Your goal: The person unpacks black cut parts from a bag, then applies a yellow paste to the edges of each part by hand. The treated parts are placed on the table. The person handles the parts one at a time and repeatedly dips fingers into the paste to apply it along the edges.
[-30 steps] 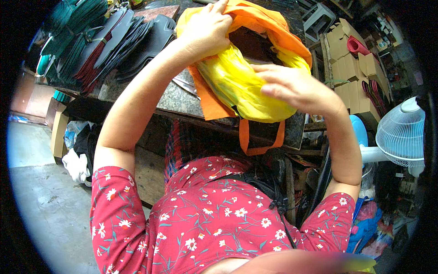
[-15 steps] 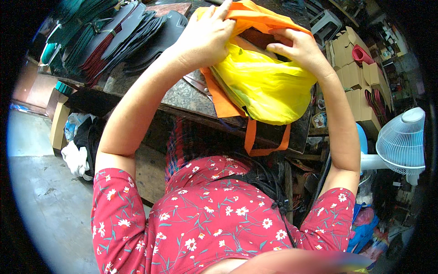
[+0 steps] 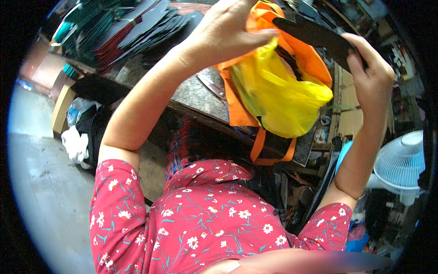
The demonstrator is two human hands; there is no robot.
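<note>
An orange cloth bag (image 3: 239, 112) with a strap handle lies on the worktable, with a yellow plastic bag (image 3: 285, 107) bulging out of its open mouth. My left hand (image 3: 228, 29) is at the bag's upper left edge, thumb against the top of the yellow plastic; the picture's top edge cuts off part of its fingers. Raised to the right of the bag, my right hand (image 3: 374, 68) pinches one end of a long, flat, dark sole-shaped piece (image 3: 315, 36). The piece's other end points left over the bag's mouth. Scissors (image 3: 212, 86) rest left of the bag.
Stacks of dark sole-shaped sheets (image 3: 150, 34) and green bundles (image 3: 86, 23) cover the table's far left. A white fan (image 3: 399, 162) stands at the right, near cardboard boxes (image 3: 349, 98). A white cloth (image 3: 75, 146) hangs at the lower left.
My right hand has left the bag's mouth and moved right, now with the dark sole-shaped piece in it. My left hand has shifted slightly up and right. The scissors show more fully.
</note>
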